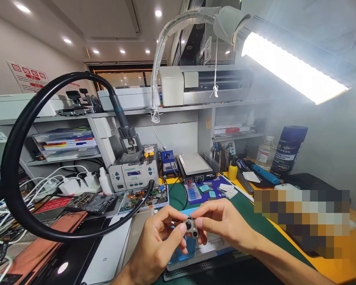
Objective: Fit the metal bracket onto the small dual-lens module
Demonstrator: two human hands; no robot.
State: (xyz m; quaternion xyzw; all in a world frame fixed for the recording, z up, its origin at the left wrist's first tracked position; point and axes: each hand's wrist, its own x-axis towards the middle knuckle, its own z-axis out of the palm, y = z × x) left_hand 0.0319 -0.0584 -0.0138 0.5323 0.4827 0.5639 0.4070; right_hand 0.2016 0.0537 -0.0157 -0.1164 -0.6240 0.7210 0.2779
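Note:
Between my two hands is a small metal-framed phone camera module (191, 227) with dark round lenses facing me. My left hand (166, 233) pinches its left side between thumb and fingers. On the other side, the thumb and forefinger of my right hand (222, 223) grip its right edge. Both hands hover over a blue and white item (180, 255) lying on the green mat (249, 213); its exact kind is partly hidden by my fingers.
A hot air station (133, 174) with a thick black hose (8, 170) loops across the left. Behind stand a parts tray (163, 196) and a heating plate (192, 164). Phones (102, 253) lie left; a spray can (289, 150) and bottle (265, 152) stand right. A bright lamp (290, 67) hangs above.

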